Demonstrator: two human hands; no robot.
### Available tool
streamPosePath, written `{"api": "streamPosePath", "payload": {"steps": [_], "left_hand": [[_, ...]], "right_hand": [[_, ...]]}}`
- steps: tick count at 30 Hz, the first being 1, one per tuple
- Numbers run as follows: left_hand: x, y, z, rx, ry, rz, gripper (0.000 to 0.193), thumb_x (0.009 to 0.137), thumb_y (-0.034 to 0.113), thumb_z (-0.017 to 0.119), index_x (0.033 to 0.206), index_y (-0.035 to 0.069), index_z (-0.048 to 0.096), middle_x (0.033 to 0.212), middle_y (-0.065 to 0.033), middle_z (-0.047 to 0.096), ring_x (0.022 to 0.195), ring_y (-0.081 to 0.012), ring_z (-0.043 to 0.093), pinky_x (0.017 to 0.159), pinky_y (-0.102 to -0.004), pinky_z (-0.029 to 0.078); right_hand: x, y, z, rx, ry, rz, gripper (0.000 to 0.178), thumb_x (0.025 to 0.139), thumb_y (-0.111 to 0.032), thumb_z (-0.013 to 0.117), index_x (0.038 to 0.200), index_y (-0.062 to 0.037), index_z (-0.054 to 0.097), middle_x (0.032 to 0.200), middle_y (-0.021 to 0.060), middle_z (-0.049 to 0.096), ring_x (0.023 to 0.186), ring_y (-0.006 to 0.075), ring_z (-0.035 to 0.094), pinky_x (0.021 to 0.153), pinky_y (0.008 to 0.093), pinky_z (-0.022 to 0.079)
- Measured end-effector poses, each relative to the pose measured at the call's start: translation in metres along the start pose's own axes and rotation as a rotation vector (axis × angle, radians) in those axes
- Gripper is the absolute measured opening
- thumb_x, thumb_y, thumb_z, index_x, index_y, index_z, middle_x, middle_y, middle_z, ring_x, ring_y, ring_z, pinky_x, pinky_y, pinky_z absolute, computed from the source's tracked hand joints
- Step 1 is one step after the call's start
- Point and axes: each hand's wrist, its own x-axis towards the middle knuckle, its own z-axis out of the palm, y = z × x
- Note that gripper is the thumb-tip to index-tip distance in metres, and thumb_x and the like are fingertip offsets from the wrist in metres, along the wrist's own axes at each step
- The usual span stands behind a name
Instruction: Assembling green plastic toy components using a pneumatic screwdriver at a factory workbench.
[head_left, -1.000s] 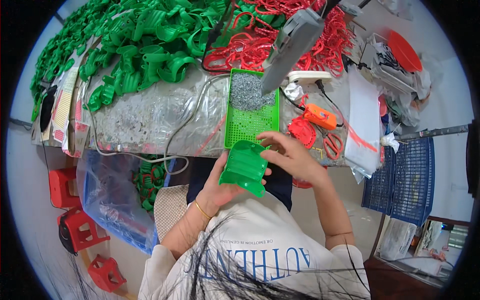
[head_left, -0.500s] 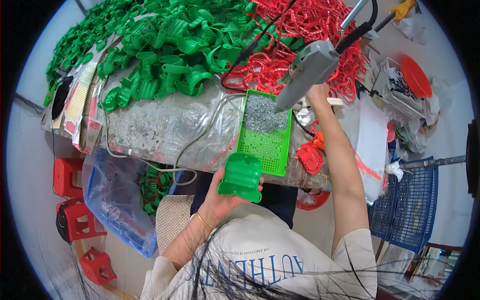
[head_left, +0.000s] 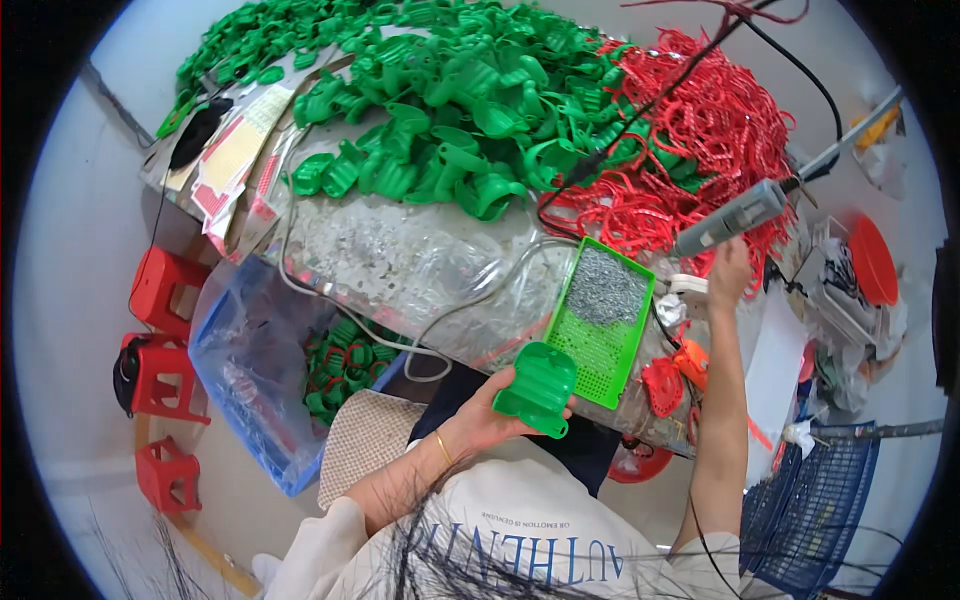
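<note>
My left hand (head_left: 487,412) grips a curved, ribbed green plastic piece (head_left: 538,388) with a small tab at its lower edge. It is held in front of the table, just short of the bright green perforated tray (head_left: 601,398), whose far half holds a heap of small silvery metal parts (head_left: 607,287). My right hand (head_left: 731,268) is at the near edge of a heap of red plastic straps (head_left: 700,130). A grey powered screwdriver (head_left: 735,217) hangs slantwise just beyond it and covers part of the fingers, so their grip cannot be made out.
Many similar green pieces (head_left: 470,85) are piled across the far table. A grey cable (head_left: 480,297) loops over the plastic-covered top. Orange-red parts (head_left: 662,387) lie right of the tray. A blue lined crate (head_left: 235,370) stands at lower left, beside red stools (head_left: 170,290).
The whole view has shifted, so the table sits further right and lower. The screwdriver has swung to a flatter slant, showing more of my right hand. My left hand still holds the green piece.
</note>
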Motion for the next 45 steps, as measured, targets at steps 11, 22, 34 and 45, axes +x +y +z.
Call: {"api": "streamPosePath", "payload": {"steps": [11, 22, 34, 45], "left_hand": [[0.010, -0.005, 0.014, 0.127, 0.088, -0.010, 0.072, 0.087, 0.048, 0.056, 0.140, 0.005, 0.033, 0.134, -0.0247, 0.044, 0.120, -0.0376, 0.048, 0.100, -0.0503, 0.040], [0.020, -0.029, 0.016, 0.234, 0.151, -0.016, 0.058, 0.088, 0.041, 0.057, 0.134, 0.010, 0.041, 0.128, -0.0094, 0.053, 0.118, -0.0261, 0.051, 0.098, -0.0520, 0.041], [0.028, -0.008, 0.017, 0.071, 0.104, 0.049, 0.057, 0.087, 0.037, 0.059, 0.133, 0.008, 0.041, 0.127, -0.0120, 0.053, 0.116, -0.0271, 0.053, 0.097, -0.0494, 0.045], [0.028, -0.021, 0.011, 0.341, 0.148, 0.205, 0.078, 0.083, 0.045, 0.066, 0.144, 0.018, 0.025, 0.131, -0.0021, 0.048, 0.117, -0.0167, 0.051, 0.092, -0.0350, 0.047]], "right_hand": [[-0.075, -0.122, -0.164, 0.710, 0.231, 0.632, 0.011, 0.093, -0.011, 0.055, 0.098, -0.0027, 0.060, 0.079, -0.0002, 0.055, 0.058, 0.0025, 0.041, 0.049, 0.0174, 0.032], [-0.117, -0.223, -0.125, 0.640, -0.610, 0.251, 0.011, 0.079, -0.009, 0.067, 0.084, 0.0002, 0.065, 0.100, 0.0094, 0.056, 0.093, 0.0193, 0.056, 0.079, 0.0293, 0.045], [-0.122, -0.202, -0.143, 0.675, -0.724, 0.574, 0.027, 0.089, -0.010, 0.060, 0.114, -0.0016, 0.056, 0.093, 0.0000, 0.057, 0.084, 0.0057, 0.051, 0.073, 0.0212, 0.042], [-0.123, -0.201, -0.136, 0.694, -0.689, 0.712, 0.012, 0.087, -0.006, 0.063, 0.096, 0.0022, 0.061, 0.083, 0.0026, 0.063, 0.073, 0.0060, 0.058, 0.065, 0.0201, 0.046]]}}
